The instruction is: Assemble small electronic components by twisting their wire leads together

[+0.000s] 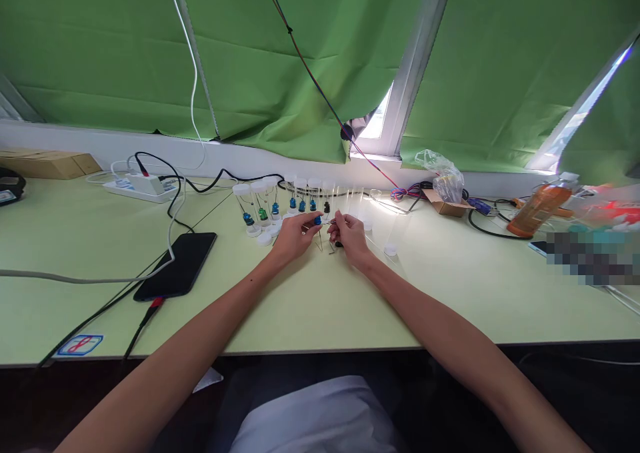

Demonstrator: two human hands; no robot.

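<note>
Near the middle of the table, my left hand (295, 235) is closed in a pinch on a small blue part (317, 220) with a thin metal rod hanging below it. Close beside it, my right hand (350, 236) has its fingers pressed together. What they hold is too small to make out, though a dark tip and a thin bent rod (331, 249) show just under them. Behind the hands stand several clear tubes (260, 196) with white caps, holding blue, green and black parts like this one. A loose white cap (265, 239) lies left of my left hand.
A black phone (176, 266) with a cable lies at left, near a white power strip (145, 185). To the right are a clear tube with a white cap (391, 250), a small cardboard box (447, 204) and an orange bottle (541, 206). Cables run along the back.
</note>
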